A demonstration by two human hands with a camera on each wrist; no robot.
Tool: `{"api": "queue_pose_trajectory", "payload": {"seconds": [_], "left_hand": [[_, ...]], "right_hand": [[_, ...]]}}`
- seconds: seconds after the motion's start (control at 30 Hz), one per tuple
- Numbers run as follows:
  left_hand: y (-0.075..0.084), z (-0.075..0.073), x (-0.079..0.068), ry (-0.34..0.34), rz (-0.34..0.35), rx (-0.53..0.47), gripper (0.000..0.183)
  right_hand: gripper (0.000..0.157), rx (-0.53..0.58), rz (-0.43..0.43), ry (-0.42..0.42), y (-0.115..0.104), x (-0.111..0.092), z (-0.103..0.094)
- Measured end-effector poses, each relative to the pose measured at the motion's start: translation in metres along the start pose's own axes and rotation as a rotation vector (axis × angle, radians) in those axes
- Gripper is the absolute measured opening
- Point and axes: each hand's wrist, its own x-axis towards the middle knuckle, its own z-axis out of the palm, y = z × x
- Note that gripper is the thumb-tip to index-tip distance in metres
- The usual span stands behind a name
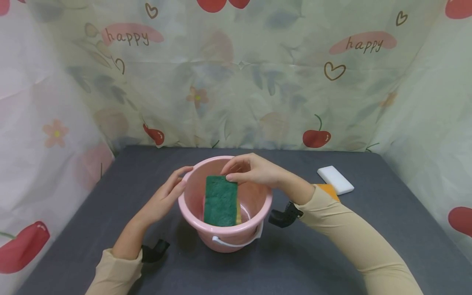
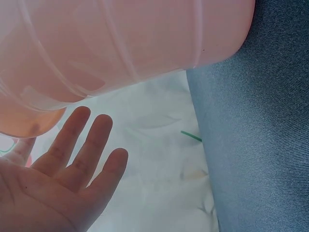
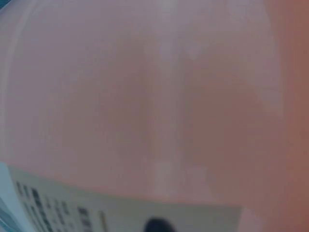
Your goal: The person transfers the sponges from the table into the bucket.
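A pink bucket stands upright on the table with its white handle hanging at the front. My right hand reaches over the rim and pinches the top edge of a green scouring sponge inside the bucket. Beneath the sponge, bits of yellow and pink show, mostly hidden. My left hand rests at the bucket's left rim, fingers extended. In the left wrist view its fingers spread beside the bucket's wall. The bucket's outside fills the right wrist view, with a printed label low down.
A white sponge block lies on the dark table at the right. Next to it is an orange flat item, partly hidden by the right forearm. Patterned curtains enclose the back and sides.
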Motion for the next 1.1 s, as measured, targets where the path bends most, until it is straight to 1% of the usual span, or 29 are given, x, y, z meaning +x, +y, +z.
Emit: {"api": "queue_pose_trajectory", "payload": {"seconds": [0.23, 0.43, 0.53, 0.63, 0.73, 0.97, 1.1], "left_hand": [[0.001, 0.0, 0.0, 0.001, 0.002, -0.002, 0.045], [0.001, 0.0, 0.0, 0.0, -0.002, -0.008, 0.046], [0.0, 0.0, 0.0, 0.001, -0.005, -0.007, 0.046], [0.0, 0.0, 0.0, 0.001, -0.003, -0.005, 0.045], [-0.001, 0.0, 0.0, 0.002, 0.002, -0.003, 0.045], [0.0, 0.0, 0.0, -0.002, 0.0, -0.013, 0.045], [0.0, 0.0, 0.0, -0.005, -0.003, -0.019, 0.045]], "right_hand": [[0.026, -0.01, 0.003, -0.012, 0.0, 0.002, 0.002], [0.031, -0.123, 0.019, -0.065, 0.0, 0.003, 0.002], [0.032, -0.151, 0.016, -0.062, -0.001, 0.002, 0.002], [0.032, -0.158, 0.015, -0.03, -0.002, -0.001, 0.001], [0.032, -0.142, 0.015, 0.014, -0.003, -0.005, -0.003], [0.032, -0.001, 0.001, 0.117, -0.004, -0.022, -0.016], [0.033, 0.031, -0.007, 0.188, -0.002, -0.032, -0.024]]}}
